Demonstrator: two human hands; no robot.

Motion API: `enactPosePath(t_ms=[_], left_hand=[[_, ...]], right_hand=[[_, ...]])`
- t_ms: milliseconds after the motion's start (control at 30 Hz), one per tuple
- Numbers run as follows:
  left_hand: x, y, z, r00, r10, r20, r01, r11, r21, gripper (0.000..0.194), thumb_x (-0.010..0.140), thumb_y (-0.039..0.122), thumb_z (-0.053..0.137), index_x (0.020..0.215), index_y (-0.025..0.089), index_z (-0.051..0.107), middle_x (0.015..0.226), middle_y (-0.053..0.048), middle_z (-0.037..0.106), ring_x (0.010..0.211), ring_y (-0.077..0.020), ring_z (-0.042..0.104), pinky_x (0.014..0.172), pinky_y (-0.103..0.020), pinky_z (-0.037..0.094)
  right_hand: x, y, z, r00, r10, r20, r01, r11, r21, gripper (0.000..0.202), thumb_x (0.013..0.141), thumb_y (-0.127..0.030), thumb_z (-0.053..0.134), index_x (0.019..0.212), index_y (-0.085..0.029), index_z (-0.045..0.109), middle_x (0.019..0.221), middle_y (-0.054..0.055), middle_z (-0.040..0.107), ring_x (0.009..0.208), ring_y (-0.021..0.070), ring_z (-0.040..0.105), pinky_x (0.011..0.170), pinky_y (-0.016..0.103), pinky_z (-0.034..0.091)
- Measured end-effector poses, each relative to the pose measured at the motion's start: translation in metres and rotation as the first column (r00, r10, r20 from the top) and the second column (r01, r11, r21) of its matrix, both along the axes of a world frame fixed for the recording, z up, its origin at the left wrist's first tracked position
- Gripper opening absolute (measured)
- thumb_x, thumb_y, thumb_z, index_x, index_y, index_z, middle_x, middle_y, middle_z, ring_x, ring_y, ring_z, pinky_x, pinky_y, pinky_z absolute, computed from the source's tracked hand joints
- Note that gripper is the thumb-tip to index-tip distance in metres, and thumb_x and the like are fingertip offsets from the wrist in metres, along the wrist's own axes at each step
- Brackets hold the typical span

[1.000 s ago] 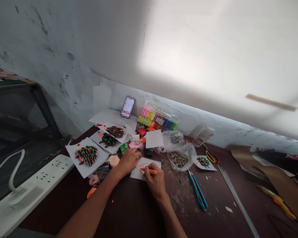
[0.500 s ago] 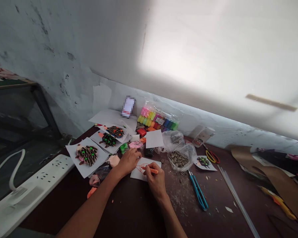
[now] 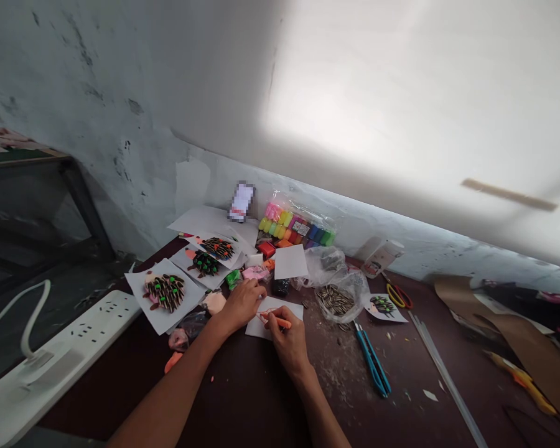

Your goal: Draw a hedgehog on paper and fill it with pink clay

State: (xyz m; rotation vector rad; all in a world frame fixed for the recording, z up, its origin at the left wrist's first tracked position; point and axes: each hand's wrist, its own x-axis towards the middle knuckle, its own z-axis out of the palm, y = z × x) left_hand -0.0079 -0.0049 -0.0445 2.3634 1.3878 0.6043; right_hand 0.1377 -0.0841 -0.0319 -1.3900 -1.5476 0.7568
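Observation:
My right hand [image 3: 287, 339] is closed around an orange marker [image 3: 282, 322], its tip on the drawn area of a small white paper card [image 3: 289, 306]. Orange lines on the card are partly hidden by my fingers. At the card's upper left edge, my left hand [image 3: 244, 303] has its fingers bent together; a small pale thing shows at the fingertips, too small to name. Just beyond it lie pink clay [image 3: 256, 272] and green clay [image 3: 233, 279]. Another white card [image 3: 290, 261] rests behind, over a dark packet [image 3: 280, 287].
Finished hedgehog pictures [image 3: 165, 292] lie left, beside a power strip [image 3: 93, 330]. Rightward are a plastic bag of striped seeds [image 3: 336, 300], blue-handled tweezers [image 3: 373, 361], scissors [image 3: 399, 295] and glue sticks [image 3: 443, 373]. Against the wall stand a phone [image 3: 241, 201] and a colourful clay pack [image 3: 298, 227].
My right hand and the orange marker have shifted slightly left across the card, with the marker lying flatter. My left hand stays about where it was.

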Motion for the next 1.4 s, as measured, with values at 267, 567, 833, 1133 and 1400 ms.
enactPosePath(t_ms=[267,567,833,1133,1400], left_hand=[[0.000,0.001,-0.001,1.000,-0.004,-0.002,0.004,1.000,-0.001,0.020,0.090,0.014,0.050,0.089,0.018,0.069,0.096,-0.009,0.064,0.100,-0.0238,0.057,0.087,-0.035,0.044],[0.000,0.000,-0.001,1.000,-0.002,-0.002,0.002,1.000,0.001,0.019,0.089,0.013,0.050,0.089,0.017,0.069,0.096,-0.009,0.063,0.100,-0.0235,0.057,0.087,-0.035,0.044],[0.000,0.000,0.000,1.000,-0.007,0.014,0.007,1.000,0.012,0.016,0.085,0.015,0.053,0.088,0.019,0.069,0.095,-0.008,0.063,0.098,-0.0231,0.057,0.089,-0.036,0.045],[0.001,-0.002,0.001,1.000,-0.007,-0.006,0.007,1.000,0.023,0.015,0.085,0.015,0.054,0.089,0.018,0.068,0.097,-0.008,0.063,0.101,-0.0246,0.056,0.090,-0.037,0.045],[0.003,-0.005,0.002,0.999,-0.010,-0.030,0.010,1.000,0.020,0.016,0.086,0.015,0.054,0.092,0.018,0.069,0.099,-0.009,0.062,0.103,-0.0252,0.055,0.092,-0.039,0.044]], right_hand=[[-0.001,-0.001,0.003,1.000,-0.009,-0.009,0.009,1.000,0.014,0.024,0.087,-0.040,0.055,0.075,-0.021,0.062,0.069,0.004,0.071,0.061,0.0176,0.066,0.058,0.025,0.050],[0.008,0.001,0.013,0.990,-0.114,-0.078,0.111,0.993,-0.047,0.026,0.084,-0.040,0.053,0.067,-0.021,0.058,0.063,0.003,0.068,0.054,0.0157,0.061,0.051,0.023,0.044],[0.018,0.001,0.014,0.980,-0.184,0.070,0.182,0.983,0.032,0.023,0.082,-0.033,0.050,0.061,-0.023,0.053,0.057,0.002,0.065,0.056,0.0164,0.060,0.055,0.024,0.042],[0.021,0.003,0.013,0.977,-0.198,0.079,0.196,0.980,0.031,0.026,0.084,-0.037,0.051,0.064,-0.022,0.056,0.061,0.002,0.066,0.056,0.0162,0.059,0.056,0.024,0.041],[0.018,0.002,0.010,0.988,-0.139,0.060,0.139,0.990,0.007,0.026,0.087,-0.040,0.053,0.071,-0.021,0.059,0.063,0.002,0.066,0.057,0.0159,0.059,0.056,0.024,0.042]])
